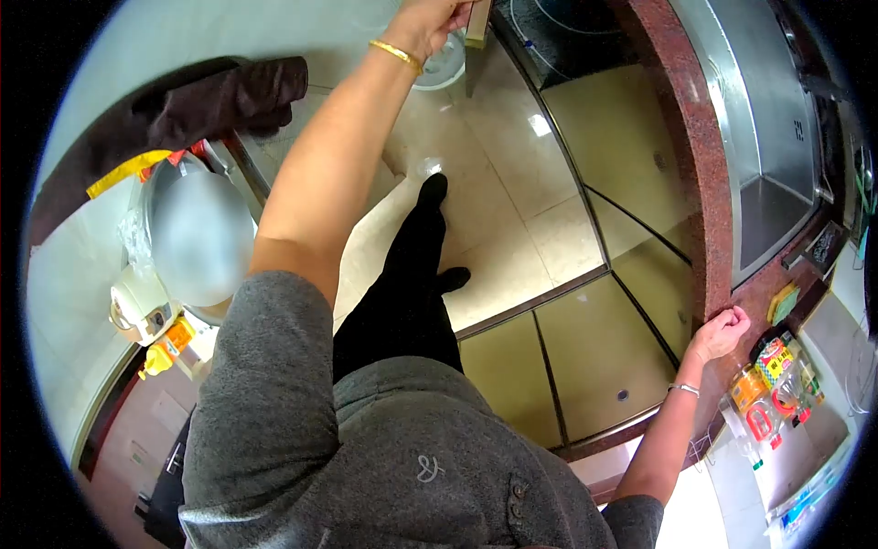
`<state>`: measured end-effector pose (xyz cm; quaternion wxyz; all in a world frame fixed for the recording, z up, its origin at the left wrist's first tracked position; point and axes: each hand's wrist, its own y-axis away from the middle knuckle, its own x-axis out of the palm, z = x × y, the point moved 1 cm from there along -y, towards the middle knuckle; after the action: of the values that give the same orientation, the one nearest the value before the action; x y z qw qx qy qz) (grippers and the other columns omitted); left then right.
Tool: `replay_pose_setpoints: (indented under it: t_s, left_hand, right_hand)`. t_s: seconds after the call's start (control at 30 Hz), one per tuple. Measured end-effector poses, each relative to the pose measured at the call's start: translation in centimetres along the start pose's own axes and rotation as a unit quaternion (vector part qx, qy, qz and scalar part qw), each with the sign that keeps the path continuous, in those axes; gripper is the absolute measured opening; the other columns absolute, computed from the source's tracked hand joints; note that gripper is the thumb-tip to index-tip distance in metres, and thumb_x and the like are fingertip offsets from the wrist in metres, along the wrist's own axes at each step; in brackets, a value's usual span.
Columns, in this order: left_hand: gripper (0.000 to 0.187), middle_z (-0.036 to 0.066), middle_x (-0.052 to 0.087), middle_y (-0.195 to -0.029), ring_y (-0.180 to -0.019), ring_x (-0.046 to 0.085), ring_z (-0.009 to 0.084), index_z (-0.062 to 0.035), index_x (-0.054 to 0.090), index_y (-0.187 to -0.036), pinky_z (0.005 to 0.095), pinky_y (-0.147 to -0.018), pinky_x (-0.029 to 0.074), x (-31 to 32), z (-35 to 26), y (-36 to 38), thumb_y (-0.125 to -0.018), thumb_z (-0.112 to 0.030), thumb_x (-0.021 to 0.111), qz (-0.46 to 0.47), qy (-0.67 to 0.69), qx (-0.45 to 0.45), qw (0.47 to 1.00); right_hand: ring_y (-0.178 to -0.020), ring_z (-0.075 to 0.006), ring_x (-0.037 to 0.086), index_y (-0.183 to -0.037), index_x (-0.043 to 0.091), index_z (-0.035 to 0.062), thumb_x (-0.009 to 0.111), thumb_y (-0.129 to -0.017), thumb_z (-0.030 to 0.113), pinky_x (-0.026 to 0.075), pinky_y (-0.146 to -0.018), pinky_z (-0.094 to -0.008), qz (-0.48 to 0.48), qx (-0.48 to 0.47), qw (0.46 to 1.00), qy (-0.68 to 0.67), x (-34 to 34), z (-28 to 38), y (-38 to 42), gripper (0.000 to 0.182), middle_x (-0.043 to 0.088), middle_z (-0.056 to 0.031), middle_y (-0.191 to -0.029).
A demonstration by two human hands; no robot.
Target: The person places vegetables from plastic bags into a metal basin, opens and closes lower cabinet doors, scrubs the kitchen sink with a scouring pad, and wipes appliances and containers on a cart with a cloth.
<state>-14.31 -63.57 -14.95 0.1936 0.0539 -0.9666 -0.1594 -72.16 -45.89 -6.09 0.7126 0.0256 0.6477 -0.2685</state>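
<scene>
At the top edge, my left hand (437, 18) has its fingers closed on the edge of an olive-coloured cabinet door (477, 26), which stands open. Part of that hand is cut off by the frame. Beside the door is the dark inside of the cabinet (567, 41), with a thin white hose or cable in it. My right hand (721, 334) is at the reddish stone counter (706, 201), its fingers curled in. Nothing shows in it. Close to it lies a yellow and green sponge (783, 304).
A steel sink (768, 137) is set into the counter. Bottles (764, 416) and packets stand at the right. Below are olive cabinet doors (594, 343). A white bucket (441, 66) stands on the tiled floor (494, 174). At left are dark cloth (229, 96) and a rice cooker (142, 306).
</scene>
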Motion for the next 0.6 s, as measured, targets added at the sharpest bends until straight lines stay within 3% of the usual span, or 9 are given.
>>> replay_pose_setpoints:
  t_s: [0.07,0.2,0.33,0.37,0.47,0.53,0.57,0.6]
  left_hand:
    - [0.027,-0.004,0.040,-0.051,-0.044,0.032,0.0076,-0.0119,0.051,-0.060,0.0245,-0.041,0.025,0.3,-0.6,0.6,-0.084,-0.017,0.065,-0.010,0.004,0.022,1.000]
    - [0.025,-0.003,0.042,-0.052,-0.044,0.031,0.0079,-0.0106,0.054,-0.062,0.0248,-0.042,0.024,-0.3,0.3,-0.3,-0.083,-0.019,0.066,-0.012,0.022,-0.017,1.000]
    - [0.013,-0.002,0.052,-0.058,-0.048,0.043,0.0083,-0.0086,0.062,-0.073,0.0233,-0.047,0.034,1.2,-0.1,1.0,-0.080,-0.018,0.069,-0.075,0.087,0.030,0.993]
    - [0.011,-0.001,0.056,-0.063,-0.053,0.051,0.0105,-0.0074,0.063,-0.076,0.0235,-0.052,0.041,0.7,0.1,0.8,-0.078,-0.016,0.069,-0.045,0.074,0.038,0.995]
    - [0.010,0.000,0.056,-0.063,-0.054,0.051,0.0113,-0.0066,0.061,-0.076,0.0242,-0.054,0.043,0.0,1.0,-0.1,-0.077,-0.012,0.069,-0.051,0.021,0.091,0.994]
    - [0.017,0.002,0.057,-0.070,-0.061,0.052,0.0098,-0.0013,0.056,-0.087,0.0245,-0.057,0.044,0.6,2.1,-1.1,-0.076,-0.008,0.068,-0.062,0.054,0.235,0.969]
    - [0.021,0.002,0.057,-0.071,-0.063,0.052,0.0094,0.0001,0.054,-0.090,0.0245,-0.058,0.044,0.9,2.9,-2.9,-0.076,-0.007,0.068,-0.043,0.088,0.319,0.943]
    - [0.024,0.002,0.057,-0.073,-0.065,0.052,0.0091,0.0015,0.052,-0.093,0.0245,-0.059,0.044,0.6,4.1,-4.1,-0.076,-0.006,0.067,-0.025,0.120,0.399,0.909]
  right_hand:
    - [-0.072,-0.0267,0.056,-0.097,0.055,0.0039,0.048,-0.085,0.024,0.044,-0.069,-0.0385,-0.003,-0.006,1.000,0.003,-0.1,0.1,-0.1,0.024,0.058,-0.0120,-0.080]
    - [-0.072,-0.0255,0.056,-0.097,0.055,0.0037,0.048,-0.085,0.024,0.045,-0.069,-0.0374,-0.006,-0.014,1.000,0.004,0.4,-0.8,-0.5,0.025,0.058,-0.0116,-0.080]
    - [-0.072,-0.0222,0.054,-0.098,0.055,0.0032,0.049,-0.086,0.025,0.044,-0.069,-0.0349,0.002,-0.035,0.999,-0.010,0.4,-1.9,-0.7,0.025,0.057,-0.0097,-0.082]
    - [-0.072,-0.0217,0.053,-0.097,0.055,0.0030,0.049,-0.086,0.025,0.044,-0.068,-0.0344,0.003,-0.034,0.999,-0.012,0.2,-1.5,-0.6,0.025,0.056,-0.0094,-0.081]
    - [-0.067,-0.0172,0.048,-0.097,0.053,0.0016,0.049,-0.087,0.023,0.042,-0.064,-0.0302,0.012,-0.044,0.999,-0.021,0.3,-2.0,-0.9,0.024,0.051,-0.0058,-0.076]
    - [-0.067,-0.0137,0.046,-0.096,0.053,0.0011,0.050,-0.088,0.021,0.041,-0.062,-0.0271,0.039,-0.022,0.997,-0.068,0.5,-3.4,-1.3,0.021,0.049,-0.0041,-0.076]
    - [-0.059,-0.0096,0.042,-0.093,0.050,0.0008,0.050,-0.090,0.019,0.036,-0.053,-0.0230,0.027,-0.058,0.993,-0.096,0.6,-3.5,-1.5,0.018,0.047,-0.0015,-0.072]
    - [-0.065,-0.0099,0.042,-0.095,0.051,0.0003,0.050,-0.090,0.020,0.037,-0.058,-0.0230,0.039,-0.072,0.994,-0.077,0.6,-4.5,-1.8,0.020,0.046,-0.0013,-0.077]
